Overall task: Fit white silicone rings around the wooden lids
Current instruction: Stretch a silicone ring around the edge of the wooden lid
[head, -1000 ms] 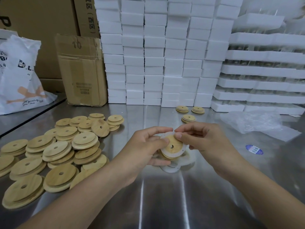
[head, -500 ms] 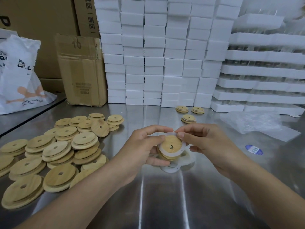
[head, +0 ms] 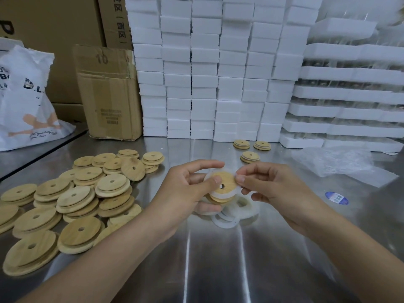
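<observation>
Above the middle of the metal table [head: 218, 265], the left hand [head: 185, 193] grasped one wooden lid [head: 226, 188], with its thumb curled onto the lid's face. The right hand [head: 273, 189] pinched the white silicone ring [head: 219, 196] at the right edge of the lid. The ring seemed only partly seated, so the step in hand was probably stretching it over the rim. The next move would call for working round the edge until the ring sat evenly. Spare rings [head: 227, 219] lay just below the hands, and bare lids [head: 76, 197] were heaped at the left.
</observation>
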A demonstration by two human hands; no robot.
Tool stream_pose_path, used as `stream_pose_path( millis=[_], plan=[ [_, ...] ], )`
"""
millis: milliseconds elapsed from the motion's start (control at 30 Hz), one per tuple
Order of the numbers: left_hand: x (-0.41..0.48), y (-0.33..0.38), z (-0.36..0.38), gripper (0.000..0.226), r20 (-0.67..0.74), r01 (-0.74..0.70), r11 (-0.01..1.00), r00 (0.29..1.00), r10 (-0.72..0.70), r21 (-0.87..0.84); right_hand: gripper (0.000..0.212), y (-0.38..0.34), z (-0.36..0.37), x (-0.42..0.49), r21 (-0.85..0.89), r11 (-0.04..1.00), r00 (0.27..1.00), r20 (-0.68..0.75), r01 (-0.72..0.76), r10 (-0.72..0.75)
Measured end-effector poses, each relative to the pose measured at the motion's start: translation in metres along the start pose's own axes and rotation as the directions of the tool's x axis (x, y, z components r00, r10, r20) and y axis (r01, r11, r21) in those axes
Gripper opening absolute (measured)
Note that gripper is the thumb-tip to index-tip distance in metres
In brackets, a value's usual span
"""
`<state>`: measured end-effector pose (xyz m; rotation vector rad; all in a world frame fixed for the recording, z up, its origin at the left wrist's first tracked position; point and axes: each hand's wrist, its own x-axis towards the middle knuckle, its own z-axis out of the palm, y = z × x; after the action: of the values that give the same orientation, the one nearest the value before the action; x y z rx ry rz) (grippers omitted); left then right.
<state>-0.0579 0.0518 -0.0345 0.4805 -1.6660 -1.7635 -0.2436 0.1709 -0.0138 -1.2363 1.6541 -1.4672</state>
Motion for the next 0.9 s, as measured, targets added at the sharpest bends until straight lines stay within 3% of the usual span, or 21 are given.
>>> stream_pose_path(
  millis=[333, 500, 667, 900],
  plan=[
    [0.0, 0.004, 0.001, 0.026, -0.06, -0.049, 0.997, 0.997, 0.045, -0.062, 0.007, 0.0, -0.004, 0.002, 0.055, 0.998, 0.998, 0.069, 0.004, -0.008],
    [0.0, 0.001, 0.0, 0.024, -0.062, -0.039, 0.996, 0.997, 0.034, -0.083, 0.002, 0.0, 0.003, 0.001, 0.095, 0.995, 1.0, 0.02, -0.008, 0.006],
    [0.001, -0.002, 0.001, 0.022, -0.11, -0.076, 0.994, 0.992, 0.066, -0.083, 0.02, 0.002, 0.011, -0.002, 0.05, 0.998, 0.999, -0.005, -0.039, 0.039],
    [-0.001, 0.0, 0.003, 0.021, -0.214, -0.146, 0.981, 0.97, 0.116, -0.129, 0.017, 0.0, 0.019, -0.003, 0.061, 0.997, 0.998, 0.054, -0.044, 0.041]
  ],
)
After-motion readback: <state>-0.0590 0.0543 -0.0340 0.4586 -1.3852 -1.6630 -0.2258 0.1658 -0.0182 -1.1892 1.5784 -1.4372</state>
